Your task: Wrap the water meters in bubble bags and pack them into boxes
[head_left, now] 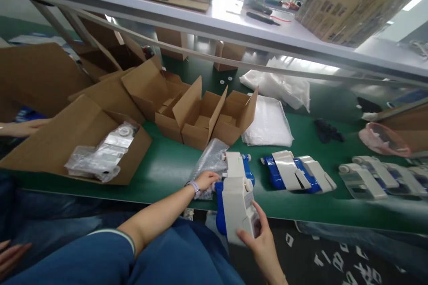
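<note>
My right hand (261, 239) grips the lower end of a white-and-blue unit (234, 205), thumb on its face. My left hand (204, 181) is at the bubble wrap (211, 156), fingertips near the unit's upper corner; whether they pinch anything, I can't tell. Just beyond my hands lies another such unit (235, 164); farther out stand open cartons (193, 136).

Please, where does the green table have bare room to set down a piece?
The green table is bare between the large open carton and the bubble wrap, and between the white sheet stack and the dark crumpled item. It is crowded around the left hand, with bubble wrap and two capped units.
</note>
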### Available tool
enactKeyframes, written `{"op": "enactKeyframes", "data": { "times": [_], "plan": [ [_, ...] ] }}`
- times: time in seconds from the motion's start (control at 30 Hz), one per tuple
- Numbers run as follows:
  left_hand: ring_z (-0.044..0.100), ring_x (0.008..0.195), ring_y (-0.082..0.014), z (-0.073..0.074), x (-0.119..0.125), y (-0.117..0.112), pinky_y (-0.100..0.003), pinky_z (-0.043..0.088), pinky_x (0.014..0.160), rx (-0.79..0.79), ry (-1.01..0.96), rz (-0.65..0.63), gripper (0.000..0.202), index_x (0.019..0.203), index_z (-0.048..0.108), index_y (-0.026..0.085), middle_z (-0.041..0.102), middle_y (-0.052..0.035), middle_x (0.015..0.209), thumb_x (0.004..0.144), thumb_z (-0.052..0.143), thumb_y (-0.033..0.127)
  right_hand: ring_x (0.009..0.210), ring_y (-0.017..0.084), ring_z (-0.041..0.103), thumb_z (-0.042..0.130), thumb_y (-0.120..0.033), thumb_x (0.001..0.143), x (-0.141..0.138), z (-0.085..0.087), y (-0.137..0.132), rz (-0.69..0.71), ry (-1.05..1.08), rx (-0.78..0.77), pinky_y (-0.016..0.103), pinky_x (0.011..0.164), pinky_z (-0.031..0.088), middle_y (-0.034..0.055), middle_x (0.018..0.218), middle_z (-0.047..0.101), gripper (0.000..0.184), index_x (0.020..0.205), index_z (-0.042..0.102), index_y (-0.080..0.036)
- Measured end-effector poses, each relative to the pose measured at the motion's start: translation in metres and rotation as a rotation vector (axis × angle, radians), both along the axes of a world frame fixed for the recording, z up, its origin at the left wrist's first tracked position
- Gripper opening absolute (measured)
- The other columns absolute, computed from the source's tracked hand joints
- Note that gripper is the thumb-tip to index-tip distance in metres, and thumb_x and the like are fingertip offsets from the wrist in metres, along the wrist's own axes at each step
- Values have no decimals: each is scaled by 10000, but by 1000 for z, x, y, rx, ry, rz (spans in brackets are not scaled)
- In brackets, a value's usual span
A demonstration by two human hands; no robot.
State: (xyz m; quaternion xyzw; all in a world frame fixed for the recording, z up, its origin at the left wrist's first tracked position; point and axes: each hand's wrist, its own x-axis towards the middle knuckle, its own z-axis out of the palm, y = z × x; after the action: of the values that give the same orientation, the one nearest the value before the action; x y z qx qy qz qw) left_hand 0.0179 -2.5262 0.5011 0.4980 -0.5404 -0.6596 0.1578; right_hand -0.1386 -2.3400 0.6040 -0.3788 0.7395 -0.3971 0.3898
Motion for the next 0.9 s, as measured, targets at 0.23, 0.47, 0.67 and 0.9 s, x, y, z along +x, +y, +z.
{"op": "enactKeyframes", "data": {
  "times": [0.23,0.47,0.67,0.9],
  "plan": [
    [403,468,-64,55,26,15,-188,322,454,-45,146,237,401,870,580,145,499,43,610,802,488,530,1151,330,426,635,-276,618,31,6,-12,4,277,-80,477,975,368,94,1218,452,663,1262,482,-276],
    [464,529,-97,120,81,15,-205,348,502,-555,21,205,243,848,607,164,522,30,601,876,468,361,1112,285,498,623,-235,640,70,6,-30,184,64,-132,399,927,438,100,1238,477,769,1366,368,-229],
    [607,768,-138,154,73,35,-230,441,696,-1110,-106,-164,187,891,624,195,655,-14,814,894,437,208,1142,303,476,745,-222,514,101,8,-57,141,-182,-51,427,1005,357,73,1197,542,794,1269,499,-236],
    [585,680,-113,150,156,75,-202,419,618,-1101,-291,-92,177,923,595,184,625,-8,757,921,419,169,963,285,618,736,-334,625,70,17,-39,-112,-1115,235,420,855,463,78,1041,683,693,1262,499,-200]
  ]
}}
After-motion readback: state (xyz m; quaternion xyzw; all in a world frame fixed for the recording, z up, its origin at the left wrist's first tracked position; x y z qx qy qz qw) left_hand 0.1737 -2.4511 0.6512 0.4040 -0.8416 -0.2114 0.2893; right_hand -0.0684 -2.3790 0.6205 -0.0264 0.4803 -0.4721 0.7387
